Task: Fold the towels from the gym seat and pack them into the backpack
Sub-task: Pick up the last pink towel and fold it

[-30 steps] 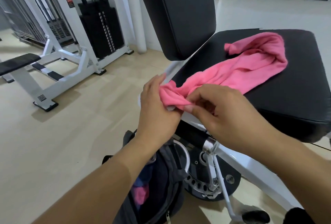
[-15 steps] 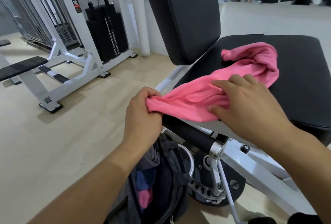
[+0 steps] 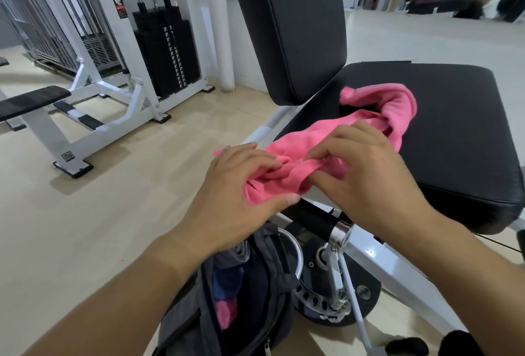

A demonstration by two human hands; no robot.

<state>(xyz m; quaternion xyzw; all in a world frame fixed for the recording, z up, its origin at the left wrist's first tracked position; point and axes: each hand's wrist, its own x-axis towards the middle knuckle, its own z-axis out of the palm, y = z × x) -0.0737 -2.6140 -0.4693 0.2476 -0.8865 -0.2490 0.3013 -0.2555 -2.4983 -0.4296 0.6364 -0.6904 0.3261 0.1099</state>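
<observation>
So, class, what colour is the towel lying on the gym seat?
Pink, a plain solid pink towel with no pattern, seen best in the head view.

1. The towel (image 3: 395, 116) is showing plain pink.
2. The gym seat (image 3: 443, 128) is showing black padding.
3. The backpack (image 3: 264, 293) is showing dark grey, with blue and pink cloth inside.
4. The machine frame (image 3: 113, 116) is showing white.
5. The floor (image 3: 85, 227) is showing beige.

light: bright, even, soft | shadows: faint under the white machine frame (image 3: 93, 128) left of the hands | glare: sheen on the black backrest (image 3: 287, 23) above the hands | distortion: wide-angle bending at edges | blur: top-right corner smeared
</observation>
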